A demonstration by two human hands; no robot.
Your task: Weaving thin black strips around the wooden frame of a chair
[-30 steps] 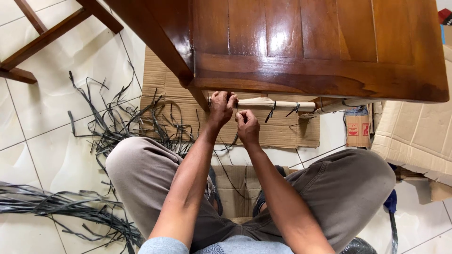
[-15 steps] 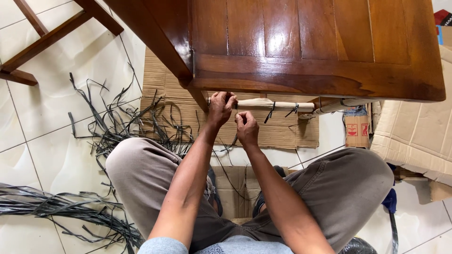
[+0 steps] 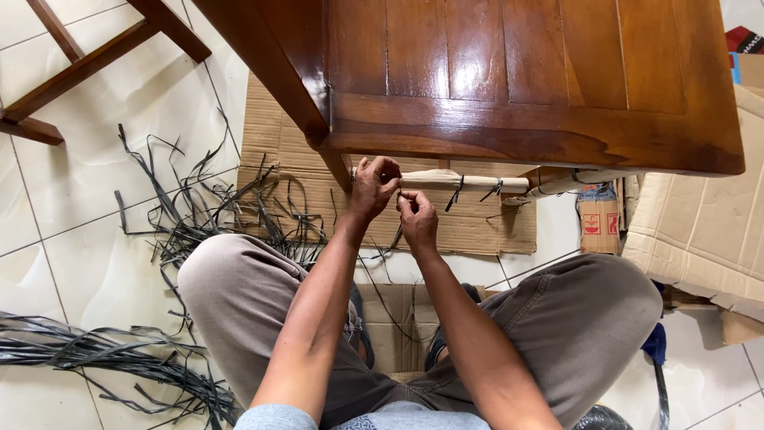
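Left hand [image 3: 374, 185]: closed around the left end of the pale wrapped rail [image 3: 465, 181], just under the edge of the wooden table [image 3: 509, 87].
Right hand [image 3: 417, 221]: fingertips pinched together on a thin dark strip [image 3: 395, 237] just below the rail.
Rail: held horizontal beneath the table, bound with dark ties.
Floor: loose dark strips [image 3: 199, 223] are scattered on tiles and flattened cardboard [image 3: 469, 227].
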